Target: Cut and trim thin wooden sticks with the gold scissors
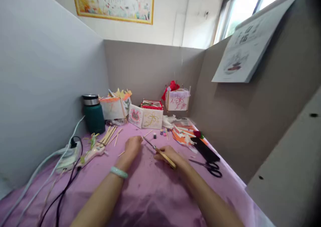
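My left hand (133,146), with a pale green bangle on its wrist, is closed on a thin wooden stick (147,133). One end of the stick shows beyond the fingers, and a short piece shows on the left side of the hand. My right hand (169,154) grips a wooden-handled tool (165,156) with a slim metal front; its exact kind is unclear. The tool's dark tip points at the stick close to my left fingertips; whether they touch I cannot tell. A small dark pot (154,136) stands just beyond my hands.
Black scissors (210,167) and a flat black object (204,149) lie at right. Several wooden sticks (109,135), a green bottle (94,115) and a power strip (69,160) with cables are at left. Decorated paper lanterns (178,101) stand at the back, with partitions around.
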Demonstrator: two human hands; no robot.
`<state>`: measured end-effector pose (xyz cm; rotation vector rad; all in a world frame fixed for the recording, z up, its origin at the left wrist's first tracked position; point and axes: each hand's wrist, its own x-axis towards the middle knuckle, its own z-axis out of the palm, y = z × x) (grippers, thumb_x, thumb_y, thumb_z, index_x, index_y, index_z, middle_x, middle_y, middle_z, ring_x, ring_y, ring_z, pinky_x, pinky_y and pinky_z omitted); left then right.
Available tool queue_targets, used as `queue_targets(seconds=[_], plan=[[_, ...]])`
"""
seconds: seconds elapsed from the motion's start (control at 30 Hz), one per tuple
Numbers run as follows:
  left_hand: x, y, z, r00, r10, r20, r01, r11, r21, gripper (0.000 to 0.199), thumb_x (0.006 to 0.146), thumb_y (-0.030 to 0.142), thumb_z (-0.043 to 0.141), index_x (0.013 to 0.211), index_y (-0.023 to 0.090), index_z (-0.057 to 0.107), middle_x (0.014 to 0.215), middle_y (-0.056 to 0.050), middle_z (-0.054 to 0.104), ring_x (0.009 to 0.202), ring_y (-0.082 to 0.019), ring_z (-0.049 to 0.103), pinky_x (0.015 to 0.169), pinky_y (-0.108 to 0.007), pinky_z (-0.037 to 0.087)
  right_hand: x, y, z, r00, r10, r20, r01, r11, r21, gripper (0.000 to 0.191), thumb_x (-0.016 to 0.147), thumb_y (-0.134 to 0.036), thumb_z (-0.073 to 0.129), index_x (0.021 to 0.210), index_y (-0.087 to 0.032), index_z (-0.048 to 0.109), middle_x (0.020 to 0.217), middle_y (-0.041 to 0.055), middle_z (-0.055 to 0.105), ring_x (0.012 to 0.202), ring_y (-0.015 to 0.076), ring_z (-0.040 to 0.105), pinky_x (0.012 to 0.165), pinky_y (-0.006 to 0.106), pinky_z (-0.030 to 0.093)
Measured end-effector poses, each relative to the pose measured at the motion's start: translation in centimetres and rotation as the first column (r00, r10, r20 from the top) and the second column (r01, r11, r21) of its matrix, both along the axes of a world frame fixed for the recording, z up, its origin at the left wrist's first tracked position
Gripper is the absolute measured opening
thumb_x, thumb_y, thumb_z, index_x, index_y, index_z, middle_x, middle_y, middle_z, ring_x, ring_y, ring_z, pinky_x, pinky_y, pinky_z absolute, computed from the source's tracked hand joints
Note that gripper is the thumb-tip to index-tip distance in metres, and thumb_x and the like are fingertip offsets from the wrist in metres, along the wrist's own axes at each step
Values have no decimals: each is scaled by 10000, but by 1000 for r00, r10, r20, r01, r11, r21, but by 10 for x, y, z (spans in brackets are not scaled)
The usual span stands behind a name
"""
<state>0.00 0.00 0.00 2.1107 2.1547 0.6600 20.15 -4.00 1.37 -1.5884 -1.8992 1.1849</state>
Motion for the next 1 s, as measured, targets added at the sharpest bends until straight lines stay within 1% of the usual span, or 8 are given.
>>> queue_targets(seconds=[0.2, 0.33, 0.43, 0.53, 0.63, 0.87, 0.93, 1.0], plan=[[6, -13, 2, 997, -57, 51, 57, 998, -5, 309, 853, 285, 418, 774, 131, 674, 792, -133, 678, 728, -192, 566, 623, -288, 275, 5, -10, 7, 999, 5, 33, -4, 1000, -19, 128, 693, -227, 676, 775, -130, 685, 435, -56, 483, 353, 57, 416, 361, 164, 286], [-3, -2, 2, 983, -94, 160, 105, 992, -63, 318, 844, 300, 455, 711, 113, 675, 695, -98, 652, 650, -155, 545, 595, -258, 293, 9, -8, 8, 998, 43, -38, -46, 996, -75, 98, 681, -235, 669, 689, -152, 618, 407, -67, 441, 341, 66, 407, 351, 170, 286], [-11, 8, 0, 950, -116, 291, 162, 977, -140, 313, 827, 327, 480, 757, 114, 698, 602, -50, 623, 560, -130, 524, 551, -231, 320, 11, -5, 9, 993, 73, -92, -85, 988, -130, 167, 690, -261, 650, 611, -171, 532, 400, -75, 410, 329, 64, 382, 341, 172, 287], [-17, 14, -3, 912, -112, 396, 201, 961, -191, 332, 818, 345, 472, 845, 113, 707, 564, -20, 605, 489, -117, 491, 502, -222, 331, 5, -4, 13, 998, 52, -44, -58, 990, -127, 197, 697, -287, 642, 603, -180, 506, 398, -71, 417, 325, 71, 381, 337, 178, 288], [-20, 15, -4, 897, -98, 432, 197, 962, -191, 347, 813, 337, 458, 853, 97, 705, 551, -18, 597, 474, -113, 476, 493, -223, 340, -6, -7, 19, 999, 33, 22, -30, 995, -98, 189, 706, -278, 627, 603, -184, 500, 376, -70, 402, 317, 81, 372, 335, 188, 279], [-18, 5, 3, 938, -119, 325, 175, 973, -148, 374, 827, 366, 438, 732, 126, 709, 620, -68, 659, 550, -146, 548, 561, -245, 372, -12, -15, 29, 999, 15, 36, -12, 997, -80, 170, 706, -232, 599, 591, -184, 483, 376, -67, 399, 316, 84, 373, 339, 194, 275], [-14, 1, 4, 959, -112, 259, 145, 983, -112, 380, 833, 370, 436, 707, 130, 702, 700, -115, 682, 652, -185, 593, 619, -266, 381, -11, -17, 30, 999, 12, 42, -9, 997, -70, 156, 710, -230, 591, 596, -181, 497, 370, -66, 396, 314, 85, 370, 338, 194, 275], [-9, -4, 4, 987, -85, 137, 93, 994, -53, 339, 833, 352, 441, 784, 148, 707, 819, -150, 698, 786, -226, 621, 673, -284, 386, -11, -18, 32, 999, -7, 49, 11, 997, -78, 147, 712, -241, 595, 606, -177, 516, 372, -64, 405, 315, 87, 374, 339, 194, 283]])
